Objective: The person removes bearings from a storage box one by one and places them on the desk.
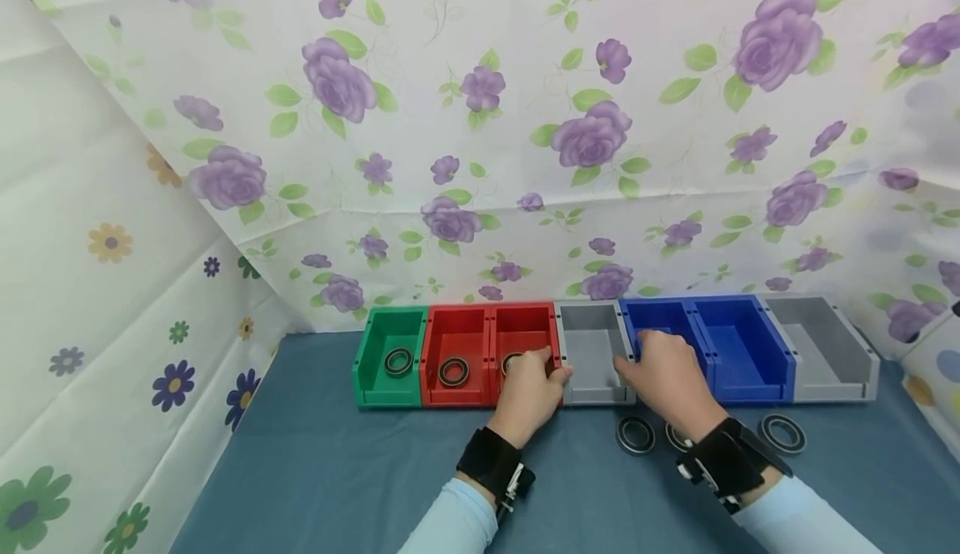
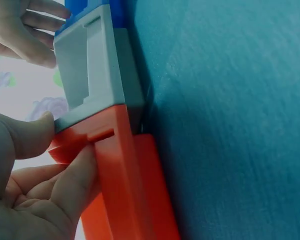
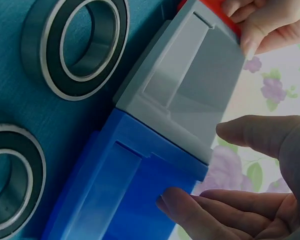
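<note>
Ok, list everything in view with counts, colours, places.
Green bin: one, green, row's left end
Red bins: two, red, beside green
Grey bins: two, grey, mid-row and right end
Blue bins: two, blue, between the grey bins
Cloth: one, blue, under the bins
Bearings: six visible, dark and silvery, three on the cloth, one in each green or red bin
Flowered sheets: count unclear, white, behind and beside
Sleeves: two, light blue, forearms
Straps: two, black, wrists
Left hand: one, bare, at red-grey border
Right hand: one, bare, at grey-blue border
</note>
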### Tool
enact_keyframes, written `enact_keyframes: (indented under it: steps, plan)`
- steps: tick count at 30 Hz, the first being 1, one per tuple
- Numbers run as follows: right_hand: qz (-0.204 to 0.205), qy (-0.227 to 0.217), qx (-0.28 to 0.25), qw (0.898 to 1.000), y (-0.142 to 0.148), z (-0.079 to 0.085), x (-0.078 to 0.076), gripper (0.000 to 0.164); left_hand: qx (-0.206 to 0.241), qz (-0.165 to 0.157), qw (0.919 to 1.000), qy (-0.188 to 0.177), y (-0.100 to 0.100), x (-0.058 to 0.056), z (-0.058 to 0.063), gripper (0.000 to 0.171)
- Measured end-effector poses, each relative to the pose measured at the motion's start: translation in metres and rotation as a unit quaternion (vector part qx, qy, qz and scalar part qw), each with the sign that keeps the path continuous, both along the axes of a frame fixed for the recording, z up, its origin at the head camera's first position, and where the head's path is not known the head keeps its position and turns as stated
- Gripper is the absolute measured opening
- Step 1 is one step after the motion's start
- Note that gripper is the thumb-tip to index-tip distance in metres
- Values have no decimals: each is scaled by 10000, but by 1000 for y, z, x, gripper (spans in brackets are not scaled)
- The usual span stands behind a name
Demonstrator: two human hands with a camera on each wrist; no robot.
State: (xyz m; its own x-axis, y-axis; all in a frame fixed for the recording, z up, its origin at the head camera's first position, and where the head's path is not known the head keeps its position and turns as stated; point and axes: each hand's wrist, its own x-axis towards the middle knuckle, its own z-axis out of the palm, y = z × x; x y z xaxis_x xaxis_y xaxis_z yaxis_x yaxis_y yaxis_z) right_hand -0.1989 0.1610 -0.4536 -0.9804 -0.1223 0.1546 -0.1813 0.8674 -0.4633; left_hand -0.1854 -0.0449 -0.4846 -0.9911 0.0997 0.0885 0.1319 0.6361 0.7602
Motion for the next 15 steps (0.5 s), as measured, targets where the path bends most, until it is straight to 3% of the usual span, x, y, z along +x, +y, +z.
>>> enact_keyframes:
  steps: [4,11,15]
  plan:
    - [-41,-61,30,10000,1,-2,-2,27,130,-39,9999,48,0,6,5,49]
    - [-122,7,-95,9999,0,-3,-9,41,1,2,9995,318,-7,9,14,51]
    - [-191,-46,-103,9998,0,-3,-10,43,-242,65,9971,714,-14,6,20,48]
